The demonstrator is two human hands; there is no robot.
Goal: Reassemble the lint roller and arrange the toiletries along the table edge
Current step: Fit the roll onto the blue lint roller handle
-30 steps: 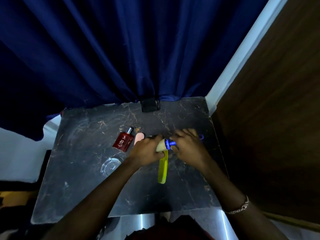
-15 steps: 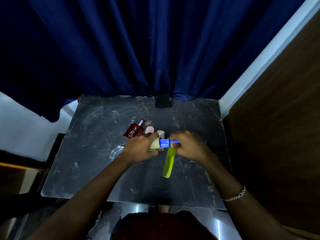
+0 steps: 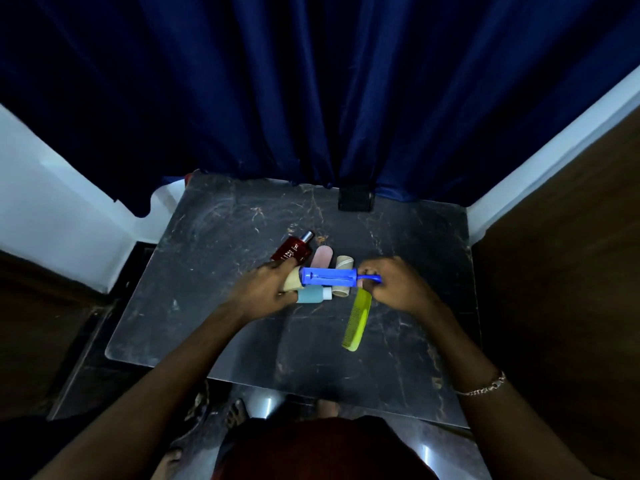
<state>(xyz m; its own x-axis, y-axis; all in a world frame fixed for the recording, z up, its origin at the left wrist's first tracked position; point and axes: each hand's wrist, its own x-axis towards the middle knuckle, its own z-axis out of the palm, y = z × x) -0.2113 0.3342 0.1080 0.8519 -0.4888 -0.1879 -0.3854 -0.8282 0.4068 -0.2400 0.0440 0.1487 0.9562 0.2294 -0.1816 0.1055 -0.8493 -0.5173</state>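
Two hands work above the middle of the dark table (image 3: 214,258), so the step in hand looks like reassembling the lint roller. The left hand (image 3: 266,289) has its fingers curled shut around a tan cardboard tube (image 3: 292,280); the right hand (image 3: 394,289) pinches the thin end of the blue roller handle (image 3: 329,277), fingers together. The blue core is bare, its tip just meeting the tube. Next, the tube likely needs aligning and sliding on. Red bottle (image 3: 292,251), green comb (image 3: 357,318) and small blue bottle (image 3: 313,294) lie loose, not yet at the edge.
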